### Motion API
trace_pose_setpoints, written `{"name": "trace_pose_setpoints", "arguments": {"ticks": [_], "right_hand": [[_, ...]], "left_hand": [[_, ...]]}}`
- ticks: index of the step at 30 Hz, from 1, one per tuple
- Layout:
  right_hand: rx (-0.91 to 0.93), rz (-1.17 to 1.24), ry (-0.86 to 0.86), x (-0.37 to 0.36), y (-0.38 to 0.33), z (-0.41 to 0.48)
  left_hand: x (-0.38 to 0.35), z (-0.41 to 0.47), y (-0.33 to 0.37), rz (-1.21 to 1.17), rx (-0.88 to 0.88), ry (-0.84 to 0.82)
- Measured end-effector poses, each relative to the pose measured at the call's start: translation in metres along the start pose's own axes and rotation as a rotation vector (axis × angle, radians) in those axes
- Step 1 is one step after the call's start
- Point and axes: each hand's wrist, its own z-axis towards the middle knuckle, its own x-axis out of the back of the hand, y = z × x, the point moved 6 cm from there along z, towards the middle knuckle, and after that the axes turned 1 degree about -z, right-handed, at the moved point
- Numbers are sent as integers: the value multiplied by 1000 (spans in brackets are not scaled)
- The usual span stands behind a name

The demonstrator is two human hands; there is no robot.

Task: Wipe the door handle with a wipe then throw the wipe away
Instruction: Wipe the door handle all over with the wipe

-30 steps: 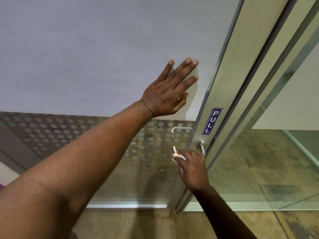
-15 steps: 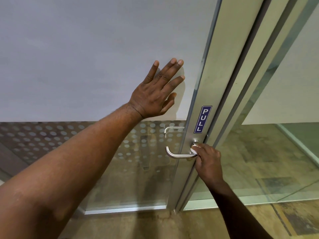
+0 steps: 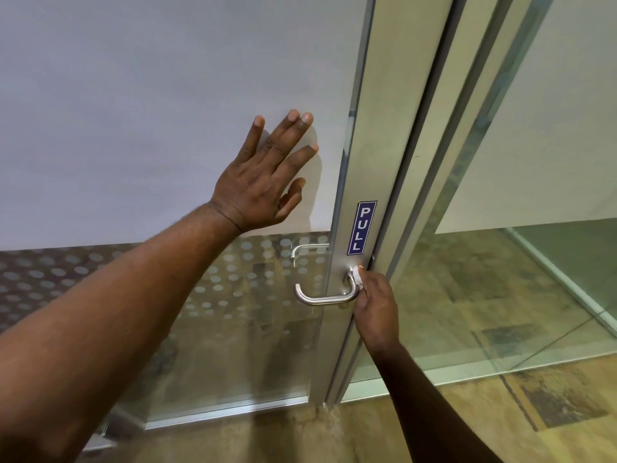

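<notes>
The right hand [image 3: 375, 305] pinches the small white wipe [image 3: 356, 275] in closed fingers against the base of the curved brushed-steel door handle [image 3: 320, 298], just below the blue PULL sign [image 3: 362, 227]. The left hand [image 3: 263, 182] lies flat and open on the frosted glass door [image 3: 133, 111], above the handle. To wipe well, I think the wipe should wrap around the bar and slide to its free end.

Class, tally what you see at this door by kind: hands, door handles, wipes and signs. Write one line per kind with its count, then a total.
Hands: 2, left flat on the door, right at the handle
Door handles: 2, near side, far side through the glass
Wipes: 1
Signs: 1, "PULL"
Total: 6
</notes>
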Motion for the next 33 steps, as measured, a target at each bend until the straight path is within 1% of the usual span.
{"name": "trace_pose_setpoints", "arguments": {"ticks": [5, 10, 13, 16, 19, 21, 24, 27, 33], "right_hand": [[-252, 170, 52, -10, 10, -9], [-581, 419, 74, -30, 24, -21], [-790, 705, 81, -47, 26, -29], [-968, 1090, 163, -59, 19, -36], [-1106, 1359, 225, -64, 10, -39], [-1156, 1484, 221, -65, 6, -39], [-1166, 1582, 153, -64, 1, -40], [-1149, 1607, 104, -61, 2, -44], [-1113, 1588, 82, -51, 5, -45]], "left_hand": [[-1, 0, 1, -3, 2, 2], [0, 1, 1, 1, -1, 9], [-1, 1, 1, 4, 0, 10], [-2, 1, 1, 2, 0, 1], [-3, 1, 1, -2, -3, 0], [-3, 1, 1, -3, -1, 2], [-2, 0, 1, -10, -2, 11], [-2, 0, 0, -16, -2, 16], [-2, -1, 0, -31, 2, 9]]}}
